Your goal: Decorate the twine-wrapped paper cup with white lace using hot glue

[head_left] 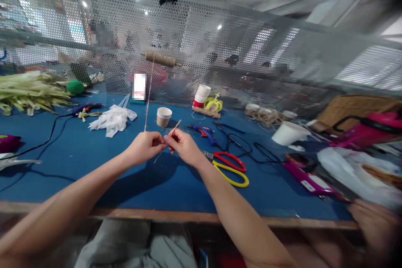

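Observation:
My left hand (148, 146) and my right hand (183, 144) meet above the blue tabletop, fingertips pinched almost together. A thin strand of twine (148, 104) runs down from a spool (161, 59) on the mesh panel to my left hand, which is closed on it. Between the closed fingers of my right hand, a short brown twisted piece of twine (176, 126) points up. A thin end hangs below the hands. Just behind them stands a small paper cup (163, 117) with a brown wrapped lower part. Red-and-yellow-handled scissors (230, 167) lie right of my right hand.
Blue glue gun (204, 133), cables and a bundle of twine (268, 117) lie to the right. Further right are a purple device (309, 178), a plastic bag (354, 167) and another person's hand (373, 217). White scraps (113, 119) and pale husks (29, 90) lie left.

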Motion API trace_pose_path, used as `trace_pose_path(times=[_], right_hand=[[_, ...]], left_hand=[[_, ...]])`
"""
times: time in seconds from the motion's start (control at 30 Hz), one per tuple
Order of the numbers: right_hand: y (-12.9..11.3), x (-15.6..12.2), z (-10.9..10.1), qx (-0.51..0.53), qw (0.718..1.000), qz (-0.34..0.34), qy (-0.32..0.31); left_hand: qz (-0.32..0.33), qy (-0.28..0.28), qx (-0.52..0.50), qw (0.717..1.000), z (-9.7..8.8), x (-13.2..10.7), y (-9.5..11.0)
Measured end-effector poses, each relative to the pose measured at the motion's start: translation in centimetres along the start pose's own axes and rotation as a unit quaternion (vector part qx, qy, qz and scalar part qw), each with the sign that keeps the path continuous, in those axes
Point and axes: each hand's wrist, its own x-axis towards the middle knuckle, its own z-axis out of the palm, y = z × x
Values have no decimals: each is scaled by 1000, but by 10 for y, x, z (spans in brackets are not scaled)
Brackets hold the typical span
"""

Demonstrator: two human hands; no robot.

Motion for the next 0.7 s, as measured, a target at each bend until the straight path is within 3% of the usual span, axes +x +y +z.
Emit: trace_pose_path(times=[0.17, 0.43, 0.7], right_hand=[[-3, -2, 2, -30, 999, -6, 18], [-7, -3, -1, 67, 997, -29, -41], [-3, -1, 1, 75, 997, 1, -30]], left_hand=[[7, 26, 20, 999, 3, 0, -1], [-29, -38, -170, 984, 0, 1, 1], [-51, -20, -180, 982, 3, 1, 0]])
